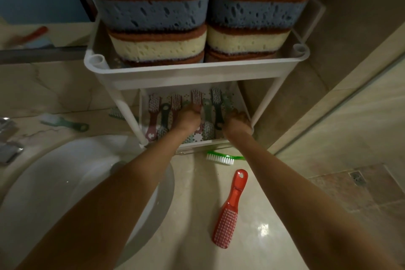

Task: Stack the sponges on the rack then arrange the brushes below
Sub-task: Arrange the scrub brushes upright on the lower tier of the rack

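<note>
One wide-angle camera, worn on the head, looks forward and down from close above the countertop (258, 215). The rack (197, 71) fills 12 o'clock; the basin (54, 182) sits at 8 o'clock.

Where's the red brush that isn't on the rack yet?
Head view, lower centre-right: the red brush lies bristles-up on the counter, right of the sink, nearer the camera than the green brush by the rack.

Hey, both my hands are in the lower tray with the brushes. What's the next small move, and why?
Probably draw your right hand back and pick up the red brush. The sponges are already stacked above, and it lies nearest on the counter, still outside the lower tray.
</note>
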